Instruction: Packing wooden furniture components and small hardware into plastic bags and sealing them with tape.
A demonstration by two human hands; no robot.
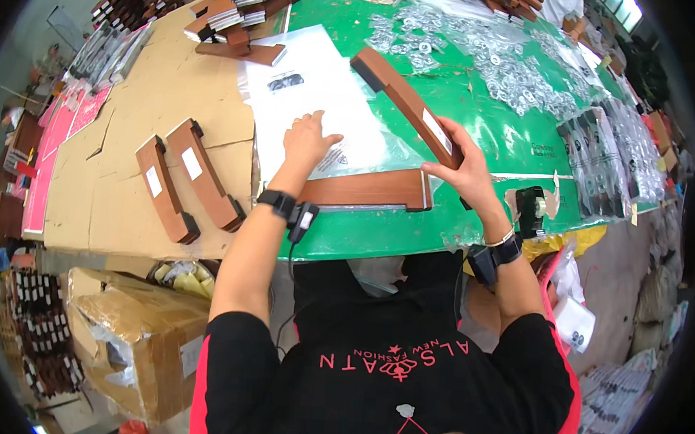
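My right hand [468, 167] grips the near end of a curved brown wooden piece [402, 96], which slants up and to the left, with a black pad at its far end and a white label near my fingers. My left hand [307, 143] lies with fingers spread over a stack of clear plastic bags [312, 66] and holds nothing. Just below the bags, between my hands, a second brown wooden bar [365, 190] lies lengthwise near the table edge. Two more labelled wooden pieces [158, 185] rest side by side on cardboard to the left.
More wooden pieces [236, 11] are piled at the back left on the cardboard sheet [174, 74]. Small clear bags of metal parts [501, 64] cover the far right of the green table [524, 148]. A tape dispenser [530, 211] stands at the right edge. Below left is a cardboard box [140, 348].
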